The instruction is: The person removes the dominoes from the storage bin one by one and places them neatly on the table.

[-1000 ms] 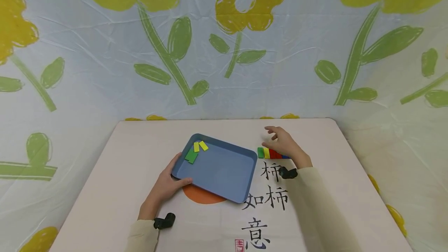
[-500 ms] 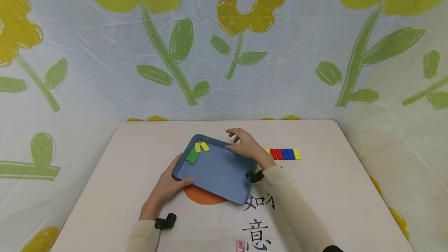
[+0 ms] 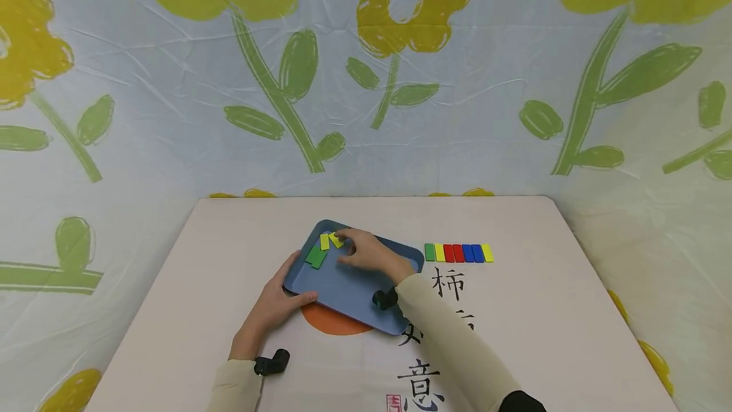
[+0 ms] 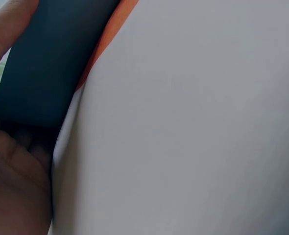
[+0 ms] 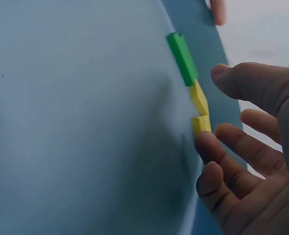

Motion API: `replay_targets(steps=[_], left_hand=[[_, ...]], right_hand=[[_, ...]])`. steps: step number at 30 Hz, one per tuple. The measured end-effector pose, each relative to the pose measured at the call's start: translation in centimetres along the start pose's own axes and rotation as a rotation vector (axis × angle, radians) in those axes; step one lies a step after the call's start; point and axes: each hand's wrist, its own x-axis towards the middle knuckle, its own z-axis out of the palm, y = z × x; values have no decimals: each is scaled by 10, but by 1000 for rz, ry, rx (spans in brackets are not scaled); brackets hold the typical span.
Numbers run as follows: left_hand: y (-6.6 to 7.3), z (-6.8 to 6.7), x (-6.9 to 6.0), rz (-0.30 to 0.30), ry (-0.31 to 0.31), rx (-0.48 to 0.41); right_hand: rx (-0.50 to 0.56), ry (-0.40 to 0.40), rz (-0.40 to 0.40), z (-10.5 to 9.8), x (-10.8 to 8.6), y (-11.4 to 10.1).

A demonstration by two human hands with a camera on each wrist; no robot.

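Observation:
A blue tray [image 3: 349, 294] lies slanted on the table. My left hand [image 3: 277, 302] grips its left corner, thumb at the near rim; in the left wrist view the fingers [image 4: 18, 152] reach beneath the tray. Inside, at the tray's left end, are green tiles [image 3: 316, 257] and two yellow tiles [image 3: 325, 241]. Over the tray hovers my right hand [image 3: 372, 252], thumb apart from the fingers, with nothing between them. Its fingertips are by the nearer yellow tile [image 5: 201, 124] in the right wrist view; whether they touch it I cannot tell.
Right of the tray, a row of coloured tiles [image 3: 459, 253] in green, yellow, red and blue lies on the table [image 3: 229, 221]. Black brush characters [image 3: 420, 393] and an orange shape [image 3: 332, 322] mark the surface. A flowered cloth [image 3: 189, 145] hangs behind.
My right hand has moved left from the tile row, across the tray, to the yellow tiles. The row is now uncovered. My left hand has stayed on the tray.

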Motion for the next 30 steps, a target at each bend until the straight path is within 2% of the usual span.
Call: replay_targets(steps=[6,16,21,30], left_hand=[[0,1,1,4,8,3],[-1,1,1,-6,5,6],[0,-1,1,-4,5,11],[-2,1,1,-2,5,7]], right_hand=[[-8,-34,11,2,-2,2],[-10,-99,-10,2,-17,-5],[-23,-72,-11,1,-12,-7],[-117,-20,27,9,-1,2]])
